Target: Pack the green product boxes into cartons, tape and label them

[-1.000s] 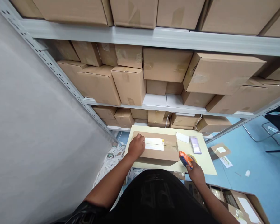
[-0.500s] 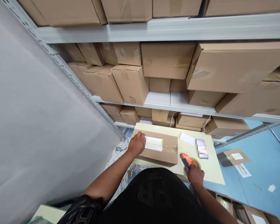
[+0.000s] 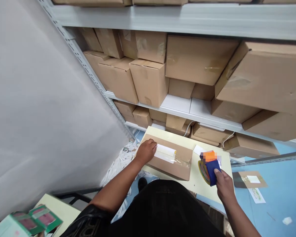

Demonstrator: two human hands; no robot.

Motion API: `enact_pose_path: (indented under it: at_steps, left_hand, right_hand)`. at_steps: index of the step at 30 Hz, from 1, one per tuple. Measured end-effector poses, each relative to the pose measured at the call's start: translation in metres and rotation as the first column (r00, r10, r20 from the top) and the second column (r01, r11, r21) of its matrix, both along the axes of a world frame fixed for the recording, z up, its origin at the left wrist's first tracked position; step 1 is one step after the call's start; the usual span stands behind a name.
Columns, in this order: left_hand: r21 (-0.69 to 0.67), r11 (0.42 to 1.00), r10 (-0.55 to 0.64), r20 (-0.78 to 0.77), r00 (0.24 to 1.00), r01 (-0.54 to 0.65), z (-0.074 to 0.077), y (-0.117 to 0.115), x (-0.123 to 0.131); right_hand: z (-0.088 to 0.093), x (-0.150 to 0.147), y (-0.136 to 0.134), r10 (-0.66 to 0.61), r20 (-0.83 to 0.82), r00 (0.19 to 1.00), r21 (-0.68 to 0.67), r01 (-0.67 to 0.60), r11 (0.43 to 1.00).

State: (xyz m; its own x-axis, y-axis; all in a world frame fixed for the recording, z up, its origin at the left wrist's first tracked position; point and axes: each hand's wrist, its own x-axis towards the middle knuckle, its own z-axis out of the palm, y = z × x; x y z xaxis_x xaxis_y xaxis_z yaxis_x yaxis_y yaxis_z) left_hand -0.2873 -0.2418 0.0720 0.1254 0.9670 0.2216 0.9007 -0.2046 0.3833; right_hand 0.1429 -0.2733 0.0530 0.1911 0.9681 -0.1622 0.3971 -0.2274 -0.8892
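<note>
left hand (image 3: 146,152): laid over the left end of the cardboard box (image 3: 171,167), with fingers bent and close together; hard to tell if clamped on it or only pressing, with the palm hidden from view.
cardboard box: lying on the cream table (image 3: 197,184), directly under the left hand and stretching out to the right of it; well apart from the right hand (image 3: 224,183).
white label (image 3: 164,153): flat on top of the box, just beside the left fingertips, with clear tape (image 3: 184,161) farther right.
right hand: clamped on the tape dispenser (image 3: 212,172), with thumb over the blue part.
tape dispenser: just ahead and to the left of the right hand, with orange at the far end and a roll of tape (image 3: 203,172) at its left side; pixelated toward the top.
shelf rack (image 3: 212,123): beyond the table, loaded with cartons (image 3: 148,82).
</note>
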Motion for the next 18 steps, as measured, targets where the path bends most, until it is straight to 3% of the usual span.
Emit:
enact_pose_path:
  at_steps: [3,7,10,13,18]
  left_hand:
    - [-0.017,0.999,0.047,0.188,0.981,-0.045,0.006,-0.002,-0.003]
    - [-0.163,0.985,0.125,0.495,0.860,-0.049,0.019,0.000,-0.014]
    - [-0.351,0.932,0.237,0.776,0.585,0.088,0.031,0.006,-0.028]
    - [-0.410,0.875,0.327,0.893,0.310,0.257,0.041,0.009,-0.039]
    - [-0.441,0.854,0.429,0.897,0.105,0.276,0.045,0.004,-0.045]
  right_hand:
    - [0.036,-0.052,0.023,0.159,-0.214,0.964,-0.009,-0.165,0.986]
    - [0.059,-0.143,0.049,0.342,-0.271,0.900,-0.042,-0.366,0.930]
    - [0.064,-0.195,0.060,0.438,-0.203,0.876,-0.049,-0.456,0.888]
    - [0.066,-0.221,0.066,0.502,-0.130,0.855,-0.047,-0.511,0.858]
    - [0.069,-0.235,0.069,0.582,0.011,0.813,-0.101,-0.578,0.809]
